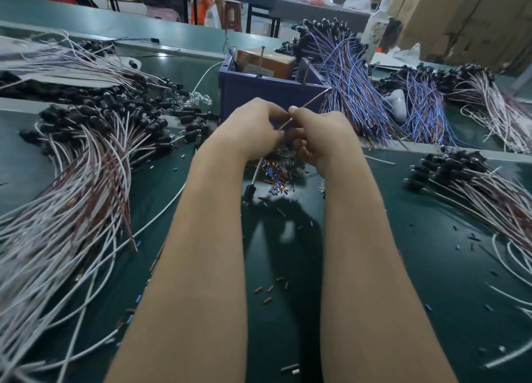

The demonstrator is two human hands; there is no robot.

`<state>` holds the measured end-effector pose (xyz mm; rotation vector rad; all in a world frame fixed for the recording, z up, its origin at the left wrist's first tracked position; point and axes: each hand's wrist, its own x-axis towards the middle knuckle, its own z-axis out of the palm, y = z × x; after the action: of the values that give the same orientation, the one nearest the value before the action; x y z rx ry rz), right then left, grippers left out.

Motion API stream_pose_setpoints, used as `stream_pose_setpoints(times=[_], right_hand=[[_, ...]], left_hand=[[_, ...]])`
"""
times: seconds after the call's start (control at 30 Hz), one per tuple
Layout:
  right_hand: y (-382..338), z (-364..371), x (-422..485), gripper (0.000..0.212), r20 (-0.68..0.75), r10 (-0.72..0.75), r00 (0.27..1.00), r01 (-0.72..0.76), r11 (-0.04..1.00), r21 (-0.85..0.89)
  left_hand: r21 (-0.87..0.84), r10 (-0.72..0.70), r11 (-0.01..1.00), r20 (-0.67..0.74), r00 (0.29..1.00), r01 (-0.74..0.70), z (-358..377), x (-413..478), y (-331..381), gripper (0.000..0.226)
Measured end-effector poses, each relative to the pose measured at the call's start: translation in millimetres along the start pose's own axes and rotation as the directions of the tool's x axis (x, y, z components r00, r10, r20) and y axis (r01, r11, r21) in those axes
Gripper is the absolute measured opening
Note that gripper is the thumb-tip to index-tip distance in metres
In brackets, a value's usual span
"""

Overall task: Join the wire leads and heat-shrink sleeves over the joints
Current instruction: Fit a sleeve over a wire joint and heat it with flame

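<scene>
My left hand (pixel 253 129) and my right hand (pixel 319 134) meet above the green mat, fingertips pinched together on a thin brown wire lead (pixel 309 102) that sticks up and to the right. A white lead (pixel 256 173) hangs down from my left hand and ends in a black connector (pixel 249 194) just above the mat. Under my hands lies a heap of small brown and blue heat-shrink sleeves (pixel 276 175). What sits between my fingertips is hidden.
A blue bin (pixel 264 90) with an orange box stands behind my hands. Bundles of brown-and-white leads (pixel 86 186) spread at left, blue-and-brown leads (pixel 348 77) at back right, and more (pixel 489 192) at right. Loose sleeves (pixel 269 292) dot the mat.
</scene>
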<state>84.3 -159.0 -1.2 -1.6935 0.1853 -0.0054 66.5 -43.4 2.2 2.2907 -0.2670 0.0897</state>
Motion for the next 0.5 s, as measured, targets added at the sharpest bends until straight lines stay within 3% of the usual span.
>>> stream_pose_setpoints(times=[0.13,0.23,0.3,0.4,0.5], right_hand=[[1,1,0,0.024,-0.03,-0.032,0.999,0.036,0.992,0.124],[3,4,-1,0.029,-0.092,-0.099,0.991,0.116,0.971,0.211],[3,6,-1,0.027,-0.145,-0.119,0.982,0.154,0.951,0.268],[-1,7,-1,0.025,-0.226,-0.139,0.964,0.218,0.901,0.375],[-6,8,-3,0.025,-0.26,-0.148,0.954,0.263,0.831,0.49]], left_hand=[[-0.063,-0.019,0.998,-0.038,0.999,0.017,-1,0,3,0.027],[-0.125,-0.041,0.992,-0.175,0.984,0.019,-1,2,7,0.013],[-0.133,-0.086,0.989,-0.22,0.972,0.057,-2,3,7,0.02],[-0.271,-0.249,0.933,-0.011,0.968,0.237,3,2,11,0.05],[-0.562,-0.337,0.755,0.11,0.935,0.338,13,6,22,0.052]])
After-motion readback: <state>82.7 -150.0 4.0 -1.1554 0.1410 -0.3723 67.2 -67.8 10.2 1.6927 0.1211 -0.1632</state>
